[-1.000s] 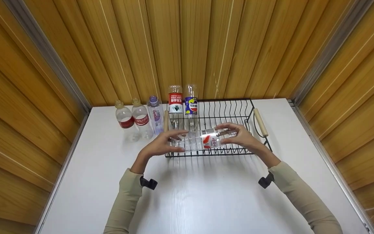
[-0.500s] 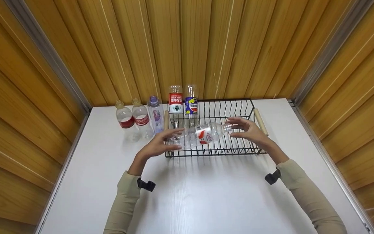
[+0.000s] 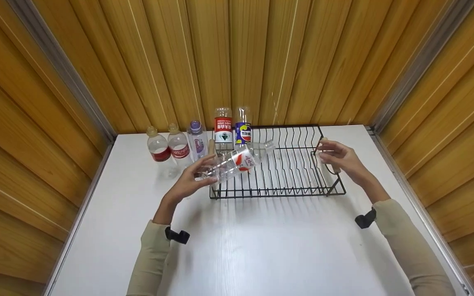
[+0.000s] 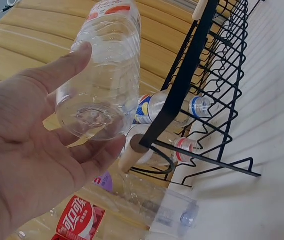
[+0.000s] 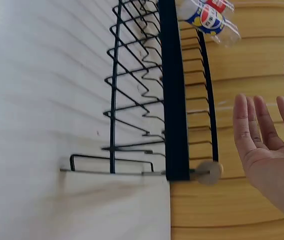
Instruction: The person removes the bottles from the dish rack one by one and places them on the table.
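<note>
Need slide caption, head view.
Left hand holds a red-and-white-labelled clear plastic bottle above a black wire dish rack; right hand is empty.

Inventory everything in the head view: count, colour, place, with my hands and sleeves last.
Rack: 1, black wire, on the table.
Handles: 2, pale wood, rack's left and right ends.
Held bottle: 1, clear, white-and-red label, tilted above the rack.
Red-and-white-labelled bottle: 1, clear, neck down in the rack.
Blue-and-yellow-labelled bottle: 1, clear, beside it.
Red-labelled bottles: 2, clear, upright left of the rack.
Purple-topped bottle: 1, clear, between those and the rack.
Table: 1, white, beneath everything.
Walls: 3, yellow-brown, left, back, right.
Wrist cameras: 2, black, one per wrist.
Left hand: 1, bare, gripping the held bottle's base end.
Right hand: 1, bare, near the right handle.
Sleeves: 2, khaki, both forearms.
</note>
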`<act>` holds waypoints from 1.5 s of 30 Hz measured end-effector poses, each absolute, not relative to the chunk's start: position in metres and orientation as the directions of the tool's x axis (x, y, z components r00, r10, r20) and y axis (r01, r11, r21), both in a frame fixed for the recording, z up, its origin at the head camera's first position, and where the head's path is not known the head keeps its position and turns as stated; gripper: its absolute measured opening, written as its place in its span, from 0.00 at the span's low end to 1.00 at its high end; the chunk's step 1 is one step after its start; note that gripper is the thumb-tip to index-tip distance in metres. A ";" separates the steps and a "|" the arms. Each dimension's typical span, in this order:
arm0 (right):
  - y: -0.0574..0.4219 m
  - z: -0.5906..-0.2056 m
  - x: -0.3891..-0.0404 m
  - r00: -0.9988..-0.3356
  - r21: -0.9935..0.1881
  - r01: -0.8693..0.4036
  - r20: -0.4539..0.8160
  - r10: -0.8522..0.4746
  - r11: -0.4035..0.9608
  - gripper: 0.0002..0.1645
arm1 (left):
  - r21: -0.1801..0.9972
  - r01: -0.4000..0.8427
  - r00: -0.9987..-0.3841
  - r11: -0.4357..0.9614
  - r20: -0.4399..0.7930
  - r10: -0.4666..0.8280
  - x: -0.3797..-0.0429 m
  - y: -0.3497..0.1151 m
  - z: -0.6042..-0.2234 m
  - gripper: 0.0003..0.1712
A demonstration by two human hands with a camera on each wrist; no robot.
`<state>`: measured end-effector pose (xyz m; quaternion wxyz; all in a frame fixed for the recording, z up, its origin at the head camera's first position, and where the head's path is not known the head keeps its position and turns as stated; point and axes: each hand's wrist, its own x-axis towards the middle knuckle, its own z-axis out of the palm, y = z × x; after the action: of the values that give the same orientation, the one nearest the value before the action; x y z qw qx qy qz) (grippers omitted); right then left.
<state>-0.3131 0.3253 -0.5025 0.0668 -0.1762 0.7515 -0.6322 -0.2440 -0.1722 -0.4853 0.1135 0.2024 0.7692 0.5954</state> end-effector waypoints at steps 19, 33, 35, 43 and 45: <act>0.362 -0.526 -0.316 -0.979 -0.955 -0.142 0.097 -0.177 0.261 0.32 | 0.990 0.100 -0.961 0.100 0.070 0.266 -0.248 -0.189 -0.522 0.44; 0.363 -0.519 -0.303 -0.952 -0.969 -0.048 -0.029 -0.305 0.242 0.33 | 0.998 0.049 -0.959 0.049 0.034 0.282 -0.246 -0.192 -0.525 0.47; 0.362 -0.516 -0.302 -0.946 -0.968 -0.051 -0.032 -0.322 0.245 0.33 | 0.998 0.042 -0.959 0.054 0.025 0.282 -0.243 -0.192 -0.519 0.48; 0.360 -0.515 -0.302 -0.933 -0.980 -0.014 -0.058 -0.356 0.198 0.34 | 0.996 0.057 -0.966 0.070 0.037 0.256 -0.234 -0.194 -0.515 0.47; 0.359 -0.515 -0.303 -0.933 -0.983 0.004 -0.070 -0.354 0.183 0.35 | 0.997 0.056 -0.964 0.047 0.042 0.261 -0.233 -0.196 -0.517 0.47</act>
<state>-0.3026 0.3592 -0.5151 0.1424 -0.1159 0.7557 -0.6286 -0.2334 -0.1957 -0.5173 0.0751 0.1103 0.7195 0.6815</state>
